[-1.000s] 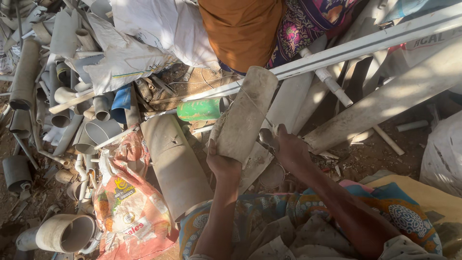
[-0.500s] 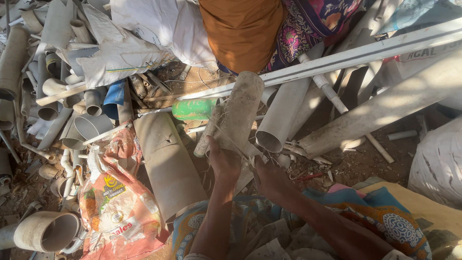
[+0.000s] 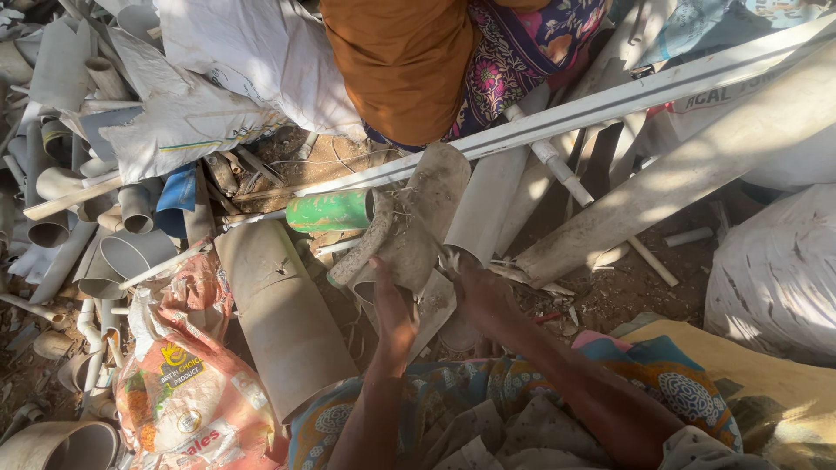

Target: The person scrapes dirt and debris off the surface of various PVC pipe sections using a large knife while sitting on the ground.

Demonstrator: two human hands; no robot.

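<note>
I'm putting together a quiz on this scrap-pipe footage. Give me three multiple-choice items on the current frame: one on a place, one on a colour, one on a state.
1. Where does the green pipe piece lie?
A. Left of the dirty pipe fragment held up
B. On the white sack at the right edge
C. In the right hand

2. What colour is the cloth hanging at top centre?
A. Blue
B. Orange-brown
C. Black

3. What is the left hand doing?
A. Resting flat on the ground
B. Gripping the dirty pipe fragment
C. Holding the printed plastic bag

Answers: 1 A, it lies on the ground just left of the fragment; 2 B, the cloth is plainly orange-brown; 3 B, the fingers close round the fragment's lower end, while the right hand is beside it.
</note>
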